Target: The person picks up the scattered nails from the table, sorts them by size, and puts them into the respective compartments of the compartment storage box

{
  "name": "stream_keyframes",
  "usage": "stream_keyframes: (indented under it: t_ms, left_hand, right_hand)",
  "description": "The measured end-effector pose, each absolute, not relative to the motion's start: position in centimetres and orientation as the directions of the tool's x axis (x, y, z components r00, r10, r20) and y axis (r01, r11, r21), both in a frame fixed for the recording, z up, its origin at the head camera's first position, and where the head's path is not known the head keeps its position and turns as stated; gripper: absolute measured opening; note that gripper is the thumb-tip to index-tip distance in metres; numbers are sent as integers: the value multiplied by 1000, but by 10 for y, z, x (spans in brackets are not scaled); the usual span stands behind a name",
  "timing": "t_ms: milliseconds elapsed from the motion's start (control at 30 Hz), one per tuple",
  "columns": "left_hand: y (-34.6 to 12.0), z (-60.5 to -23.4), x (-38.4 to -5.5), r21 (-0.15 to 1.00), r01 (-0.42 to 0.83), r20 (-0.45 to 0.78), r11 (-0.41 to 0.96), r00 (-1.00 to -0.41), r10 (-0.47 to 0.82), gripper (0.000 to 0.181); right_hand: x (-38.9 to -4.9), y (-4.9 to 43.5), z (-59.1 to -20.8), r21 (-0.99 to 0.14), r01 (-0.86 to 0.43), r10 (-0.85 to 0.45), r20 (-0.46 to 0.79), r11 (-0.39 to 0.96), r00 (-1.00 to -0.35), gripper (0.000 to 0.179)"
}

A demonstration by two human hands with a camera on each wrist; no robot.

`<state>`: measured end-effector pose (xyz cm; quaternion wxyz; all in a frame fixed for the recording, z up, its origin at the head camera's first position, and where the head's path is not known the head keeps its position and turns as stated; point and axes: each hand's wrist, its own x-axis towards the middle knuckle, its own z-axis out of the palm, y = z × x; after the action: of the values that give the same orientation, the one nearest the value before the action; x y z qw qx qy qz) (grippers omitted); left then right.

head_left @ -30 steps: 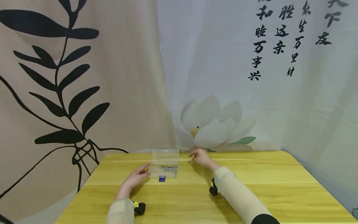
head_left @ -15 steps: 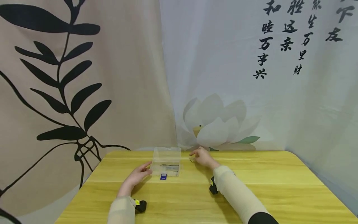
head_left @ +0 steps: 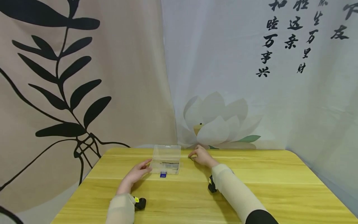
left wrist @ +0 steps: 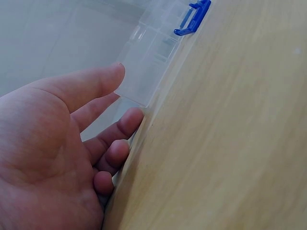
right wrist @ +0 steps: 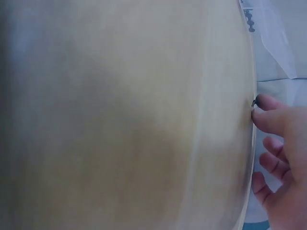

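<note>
A clear plastic box (head_left: 167, 151) stands with its lid raised near the back of the table, its blue latch (head_left: 163, 174) at the front. Several thin dark pieces (head_left: 170, 163) lie inside it; their kind is too small to tell. My left hand (head_left: 136, 173) is at the box's left side, thumb and forefinger fairly straight against its corner, the other fingers loosely bent in the left wrist view. Right of the box, my right hand (head_left: 202, 155) pinches a small, thin dark piece (right wrist: 254, 102) between thumb and forefinger, close to the tabletop. Most of that piece is hidden by the fingers.
The box stands on a yellow wood-grain table (head_left: 173, 199). Behind the table hangs a printed cloth (head_left: 134, 77) with leaves, a lotus and writing. Dark wrist cameras (head_left: 212, 184) are strapped at both sleeves.
The thin dark piece that showed below my right fingertips is now mostly hidden between thumb and forefinger. My left hand stays at the box. The head view has shifted slightly.
</note>
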<state>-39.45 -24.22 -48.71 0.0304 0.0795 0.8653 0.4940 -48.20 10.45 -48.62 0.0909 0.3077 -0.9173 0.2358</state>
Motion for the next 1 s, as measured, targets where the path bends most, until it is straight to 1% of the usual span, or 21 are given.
stream_keyframes:
  t_ms: [67, 133, 300, 433, 767, 1000]
  left_hand:
    - [-242, -487, -394, 862, 107, 27, 495, -986, 167, 53]
    - [-241, -487, -394, 863, 109, 27, 493, -985, 171, 53]
    - [-241, -486, -393, 860, 104, 19, 499, -985, 171, 54]
    - [-241, -486, -392, 861, 107, 22, 498, -985, 174, 54]
    - [-241, -485, -392, 861, 110, 26, 496, -985, 172, 53]
    - [-241, -485, -391, 859, 107, 24, 501, -985, 168, 53]
  right_hand:
    - [-480, 107, -485, -374, -625, -532, 331, 685, -780, 13]
    - [-478, 108, -484, -387, -619, -524, 331, 683, -785, 11]
    - [-477, 107, -485, -431, -538, -460, 279, 724, -843, 8]
    - [-479, 108, -487, -430, -512, -440, 263, 743, -859, 8]
    - [-476, 110, -483, -433, -528, -457, 265, 730, -849, 11]
    - [-474, 110, -484, -404, -550, -482, 265, 731, -835, 11]
